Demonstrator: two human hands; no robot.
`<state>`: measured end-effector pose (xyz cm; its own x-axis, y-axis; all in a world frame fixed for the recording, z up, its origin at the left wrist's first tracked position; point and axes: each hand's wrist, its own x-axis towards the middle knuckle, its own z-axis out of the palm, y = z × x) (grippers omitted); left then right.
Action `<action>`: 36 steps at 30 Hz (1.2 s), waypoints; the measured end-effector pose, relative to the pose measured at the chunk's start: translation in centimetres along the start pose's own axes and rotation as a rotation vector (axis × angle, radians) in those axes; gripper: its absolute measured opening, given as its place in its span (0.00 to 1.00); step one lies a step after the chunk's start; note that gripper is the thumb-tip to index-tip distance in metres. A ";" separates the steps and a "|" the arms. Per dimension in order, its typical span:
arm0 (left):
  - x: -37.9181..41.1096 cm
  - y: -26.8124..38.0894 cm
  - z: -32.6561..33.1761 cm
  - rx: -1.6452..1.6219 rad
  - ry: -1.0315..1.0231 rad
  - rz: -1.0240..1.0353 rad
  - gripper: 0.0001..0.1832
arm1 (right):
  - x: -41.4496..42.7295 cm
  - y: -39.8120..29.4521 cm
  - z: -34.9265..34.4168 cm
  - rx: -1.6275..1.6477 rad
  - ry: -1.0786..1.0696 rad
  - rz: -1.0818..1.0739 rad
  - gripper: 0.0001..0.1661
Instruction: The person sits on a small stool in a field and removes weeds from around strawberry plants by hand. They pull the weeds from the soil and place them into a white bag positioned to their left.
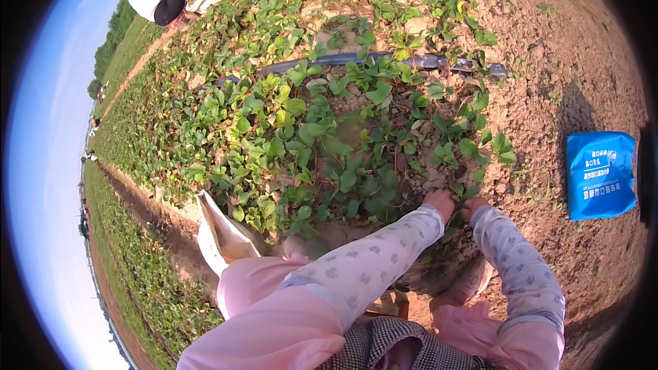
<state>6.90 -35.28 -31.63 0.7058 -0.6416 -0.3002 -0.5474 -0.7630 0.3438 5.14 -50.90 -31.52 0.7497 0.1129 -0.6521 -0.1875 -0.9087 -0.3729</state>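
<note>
My left hand (441,203) and my right hand (473,207) reach down side by side, a little apart, into the edge of a bed of strawberry plants (347,180). Green leaves stand between and just above them. The fingertips of both hands are hidden by leaves and shade, so I cannot tell what they hold. Patterned arm sleeves cover both forearms. An open white sack (221,236) stands at the bed's edge, left of my arms.
A black drip hose (334,59) crosses the bed beyond my hands. A blue bag with writing (601,176) rests on bare soil at the right. A person (154,0) sits among the plants at the upper left. A furrow (149,205) runs along the left.
</note>
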 end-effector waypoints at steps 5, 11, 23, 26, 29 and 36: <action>0.0 0.1 -1.1 -0.036 -0.067 -0.006 0.12 | 0.3 1.3 0.5 -0.205 -0.105 -0.013 0.15; -0.7 -1.1 -0.7 0.016 -0.004 -0.040 0.13 | -1.1 -1.3 -1.1 -0.172 -0.016 0.026 0.20; -0.4 0.0 -1.5 0.073 -0.016 -0.013 0.09 | 0.7 -0.4 1.8 0.011 -0.103 0.288 0.25; -0.4 0.1 -1.3 0.037 0.006 -0.012 0.09 | 0.3 0.0 3.4 -0.015 -0.090 0.303 0.22; -0.6 -0.4 -1.4 0.061 -0.030 -0.031 0.09 | -1.3 -2.2 2.0 -0.064 -0.105 0.215 0.20; -0.6 -0.1 -1.8 0.087 -0.078 -0.030 0.10 | -4.3 -4.6 -0.8 -0.248 -0.080 -0.059 0.16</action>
<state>7.40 -34.65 -29.87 0.6873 -0.6196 -0.3791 -0.5658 -0.7840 0.2556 3.28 -47.58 -26.46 0.7000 0.1909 -0.6882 0.0232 -0.9692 -0.2452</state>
